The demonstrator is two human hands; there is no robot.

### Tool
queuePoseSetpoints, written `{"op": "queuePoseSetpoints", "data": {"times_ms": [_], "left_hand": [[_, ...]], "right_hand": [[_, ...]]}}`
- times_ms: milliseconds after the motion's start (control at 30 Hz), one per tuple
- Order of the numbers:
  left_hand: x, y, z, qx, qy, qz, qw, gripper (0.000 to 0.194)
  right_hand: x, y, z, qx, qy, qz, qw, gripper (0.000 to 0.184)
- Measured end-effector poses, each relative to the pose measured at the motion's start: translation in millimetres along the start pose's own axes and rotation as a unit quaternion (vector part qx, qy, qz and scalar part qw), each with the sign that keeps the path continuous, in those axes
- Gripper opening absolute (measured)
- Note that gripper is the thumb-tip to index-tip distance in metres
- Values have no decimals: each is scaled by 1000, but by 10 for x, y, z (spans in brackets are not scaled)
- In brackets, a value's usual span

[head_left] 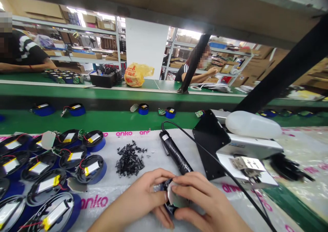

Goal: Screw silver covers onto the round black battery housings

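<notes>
My left hand (143, 194) is closed around the near side of a round dark housing (169, 207), low in the middle of the view. My right hand (205, 198) grips it from the other side, fingertips on a pale flat plate (176, 197) that lies at the housing's top. My fingers cover most of the piece, so its inside is hidden. Just beyond my right fingers lies a black electric screwdriver (175, 151) with a cable. A heap of small black plastic parts (130, 158) sits on the sheet past my left hand.
At left stand several blue round housings (93, 168) with batteries and wires. On the right is a metal machine (246, 160) with a black side plate and a white plastic bottle (252, 124). More housings line a green belt (115, 119). Two people sit beyond.
</notes>
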State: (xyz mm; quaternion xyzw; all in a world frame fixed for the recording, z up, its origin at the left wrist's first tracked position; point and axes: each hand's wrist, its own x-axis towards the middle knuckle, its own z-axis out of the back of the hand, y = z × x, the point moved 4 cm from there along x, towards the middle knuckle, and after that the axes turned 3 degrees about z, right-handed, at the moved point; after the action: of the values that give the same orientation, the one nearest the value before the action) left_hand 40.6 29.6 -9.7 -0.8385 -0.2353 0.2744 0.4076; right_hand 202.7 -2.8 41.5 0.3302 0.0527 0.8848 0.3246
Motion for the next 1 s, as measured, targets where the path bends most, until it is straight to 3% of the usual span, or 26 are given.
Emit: {"op": "queuePoseSetpoints", "data": {"times_ms": [200, 333, 533, 733, 1000], "left_hand": [[5, -7, 38, -30, 11, 16, 999, 45], [58, 76, 54, -26, -17, 24, 999, 56], [94, 124, 12, 12, -76, 31, 997, 69], [46, 80, -20, 50, -85, 18, 995, 69], [33, 85, -59, 60, -105, -7, 993, 67]], "right_hand": [[55, 16, 16, -16, 44, 14, 999, 24], [36, 76, -10, -30, 58, -17, 998, 24], [-60, 125, -69, -39, 37, -61, 997, 40], [24, 120, -44, -36, 62, -67, 995, 30], [-8, 98, -61, -20, 89, -191, 977, 38]]}}
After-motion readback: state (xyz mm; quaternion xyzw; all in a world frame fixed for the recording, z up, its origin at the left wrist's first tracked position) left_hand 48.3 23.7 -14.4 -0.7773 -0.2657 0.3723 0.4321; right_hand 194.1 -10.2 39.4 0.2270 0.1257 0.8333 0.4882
